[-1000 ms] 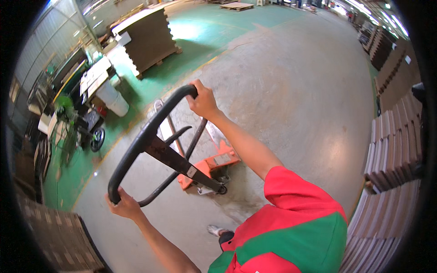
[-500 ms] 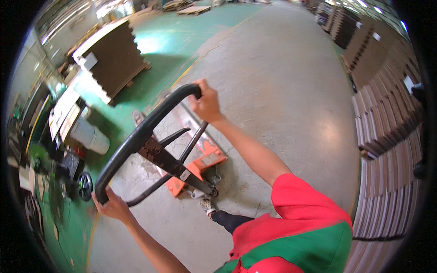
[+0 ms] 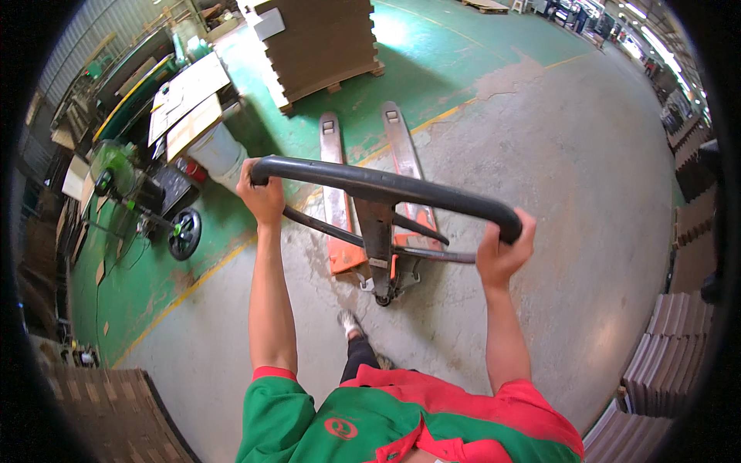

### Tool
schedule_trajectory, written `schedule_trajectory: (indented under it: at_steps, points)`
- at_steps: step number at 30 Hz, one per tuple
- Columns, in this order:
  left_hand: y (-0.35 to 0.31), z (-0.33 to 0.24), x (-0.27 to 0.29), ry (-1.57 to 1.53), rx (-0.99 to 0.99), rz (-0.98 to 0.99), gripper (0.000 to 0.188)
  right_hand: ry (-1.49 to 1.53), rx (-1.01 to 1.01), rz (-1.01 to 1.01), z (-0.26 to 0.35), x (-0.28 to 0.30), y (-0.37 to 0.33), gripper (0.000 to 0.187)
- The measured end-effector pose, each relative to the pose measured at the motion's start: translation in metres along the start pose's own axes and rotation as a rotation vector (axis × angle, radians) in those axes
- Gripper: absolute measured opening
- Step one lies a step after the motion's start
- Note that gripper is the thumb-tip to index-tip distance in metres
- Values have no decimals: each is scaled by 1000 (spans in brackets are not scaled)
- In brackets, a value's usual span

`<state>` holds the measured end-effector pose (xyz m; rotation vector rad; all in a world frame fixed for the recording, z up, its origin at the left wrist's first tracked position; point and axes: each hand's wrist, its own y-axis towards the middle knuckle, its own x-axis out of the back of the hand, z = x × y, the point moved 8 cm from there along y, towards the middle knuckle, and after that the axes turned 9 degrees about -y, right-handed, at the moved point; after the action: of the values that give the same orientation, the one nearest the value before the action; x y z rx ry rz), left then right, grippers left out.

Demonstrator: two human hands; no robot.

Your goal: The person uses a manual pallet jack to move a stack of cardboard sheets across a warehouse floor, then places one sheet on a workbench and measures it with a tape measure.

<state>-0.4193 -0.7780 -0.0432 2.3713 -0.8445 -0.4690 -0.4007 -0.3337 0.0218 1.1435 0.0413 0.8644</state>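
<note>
Both my hands grip the black loop handle of an orange pallet jack. My left hand is wrapped round the handle's left end, and my right hand round its right end. A dark lever sits inside the loop, right of the central shaft. Beyond the handle, the pallet jack stands on the floor with its two worn forks pointing away from me. Nothing lies on the forks. Their tips are close to the yellow floor line, short of a tall stack of brown cardboard on a wooden pallet.
Left of the jack stand a white bucket, a table with boards and a green fan-like machine on a black wheel. Cardboard stacks rise at the lower left and along the right side.
My view has turned left, and the pallet jack's handle has swung round from a steep slant to nearly level. The forks now point toward the cardboard stack. Both hands keep their grip.
</note>
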Motion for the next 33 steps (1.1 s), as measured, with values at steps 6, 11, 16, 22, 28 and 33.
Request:
schedule_trajectory:
  at_steps: [6,11,16,22,28,33]
  points:
    - [16,31,-135,-16,-46,174,12,-76,-92,-135,-10,53,-7,34]
    - [-32,-40,-232,-242,-114,339,23,-444,-213,-332,-135,94,17,31]
    - [-43,-33,-233,-230,-87,372,23,-357,-60,-293,-216,30,78,29]
    - [-13,36,-160,91,-43,372,24,-116,-120,-186,-219,-162,153,21]
    - [50,106,-70,238,-53,-5,35,209,-18,-6,-143,-287,166,20]
    - [99,153,-52,371,-27,-95,34,399,11,107,-112,-386,192,20]
